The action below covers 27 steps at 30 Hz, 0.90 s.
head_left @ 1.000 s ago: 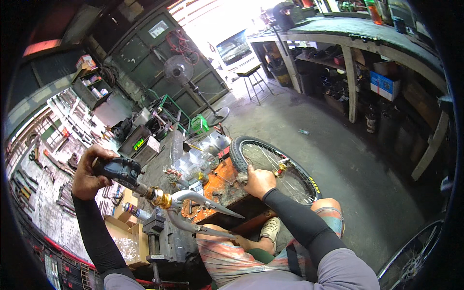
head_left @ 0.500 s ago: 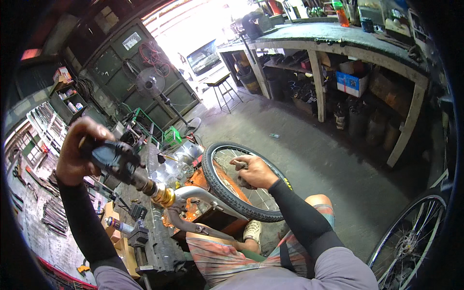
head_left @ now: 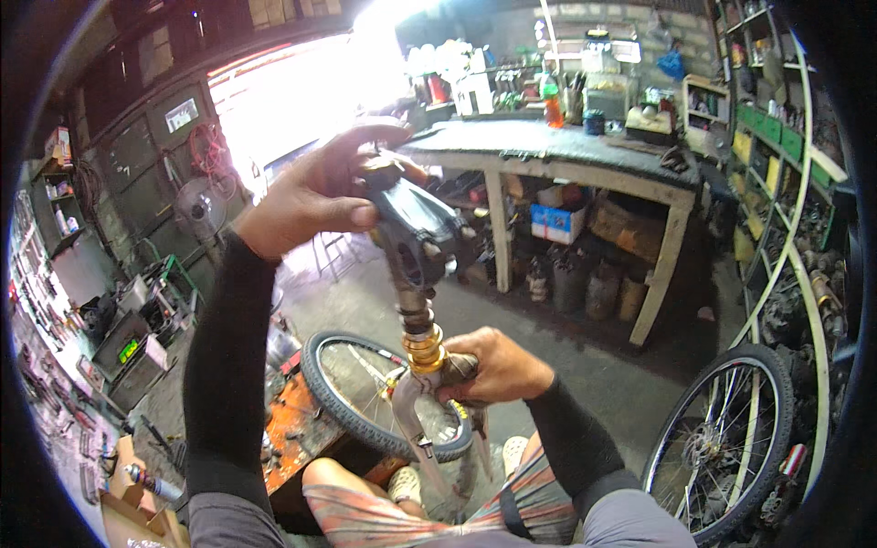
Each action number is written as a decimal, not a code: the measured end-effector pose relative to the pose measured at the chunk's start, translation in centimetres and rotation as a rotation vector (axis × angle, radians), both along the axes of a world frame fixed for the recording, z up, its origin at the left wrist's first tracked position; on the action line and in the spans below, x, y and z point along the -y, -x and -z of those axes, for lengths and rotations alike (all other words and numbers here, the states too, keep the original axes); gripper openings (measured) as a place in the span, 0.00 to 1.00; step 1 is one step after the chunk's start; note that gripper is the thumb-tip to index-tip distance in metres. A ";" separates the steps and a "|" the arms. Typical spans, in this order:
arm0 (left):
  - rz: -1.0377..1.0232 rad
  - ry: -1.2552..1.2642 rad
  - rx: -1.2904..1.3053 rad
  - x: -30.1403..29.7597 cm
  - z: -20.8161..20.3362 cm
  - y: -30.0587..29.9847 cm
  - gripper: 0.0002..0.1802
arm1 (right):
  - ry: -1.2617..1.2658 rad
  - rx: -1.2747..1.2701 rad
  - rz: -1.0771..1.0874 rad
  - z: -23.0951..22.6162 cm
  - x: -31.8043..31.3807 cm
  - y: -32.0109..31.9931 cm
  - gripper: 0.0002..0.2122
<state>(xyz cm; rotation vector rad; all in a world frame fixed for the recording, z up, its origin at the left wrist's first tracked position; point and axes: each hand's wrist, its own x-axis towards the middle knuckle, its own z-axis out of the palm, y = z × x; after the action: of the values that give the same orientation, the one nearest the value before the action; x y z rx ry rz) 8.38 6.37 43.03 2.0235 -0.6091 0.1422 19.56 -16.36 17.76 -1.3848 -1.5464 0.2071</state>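
head view, l fingers (head_left: pixel 347 214) on stem (head_left: pixel 411 222), btl (head_left: pixel 552 97) w/ orange liq (head_left: pixel 554 115)

One black stem (head_left: pixel 416 219) sits at the left fingers (head_left: pixel 343 215), one fork (head_left: pixel 411 420) at the right fingers (head_left: pixel 468 343). Wheels number two: one wheel (head_left: pixel 391 385) beyond and left of the right fingers, another wheel (head_left: pixel 702 447) well to their right. Two pale clogs (head_left: pixel 405 484) lie below the right fingers. Left of the left fingers is one fan (head_left: pixel 203 208); right of them, one orange bottle (head_left: pixel 553 110) and one blue-and-white box (head_left: pixel 554 224).
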 end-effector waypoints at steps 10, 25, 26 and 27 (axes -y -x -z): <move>-0.261 0.266 -0.611 -1.4 37.2 5.5 0.44 | 0.087 -0.804 0.149 14.2 -0.7 -2.9 0.12; -0.713 0.699 -0.502 -0.4 51.7 3.5 0.19 | 0.357 -0.791 0.338 21.2 -7.1 -4.8 0.15; -0.712 0.689 -0.501 -0.7 51.7 3.9 0.18 | 0.367 -0.750 0.335 21.0 -7.3 -4.3 0.16; -0.700 0.678 -0.490 -0.8 51.0 3.9 0.18 | 0.372 -0.791 0.329 21.6 -7.6 -4.6 0.17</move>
<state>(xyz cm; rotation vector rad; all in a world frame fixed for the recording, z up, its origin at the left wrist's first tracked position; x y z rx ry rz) 4.53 7.17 -8.00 1.4367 0.4323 0.2205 24.12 -8.80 -3.89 -1.5535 -0.6328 0.7639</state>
